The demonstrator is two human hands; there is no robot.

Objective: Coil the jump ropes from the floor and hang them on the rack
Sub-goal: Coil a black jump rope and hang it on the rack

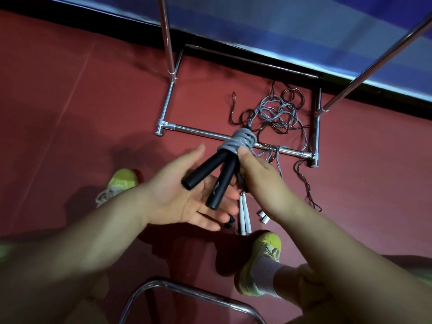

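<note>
A jump rope with two black handles (205, 171) has its grey cord wound into a tight coil (238, 141) around the handle tops. My right hand (259, 181) pinches the coil, thumb on top. Palm up with straight fingers, my left hand (187, 197) lies under the black handles. Behind them, a tangle of grey and dark ropes (273, 113) lies on the red floor inside the chrome rack base (198, 131). Two white handles (244, 216) lie on the floor below my hands.
The rack's chrome uprights rise at the left (167, 36) and the right (374, 66). A blue wall with a black skirting (257, 26) runs behind. My yellow shoes (121, 183) stand on the floor. A curved chrome tube (187, 293) is at the bottom.
</note>
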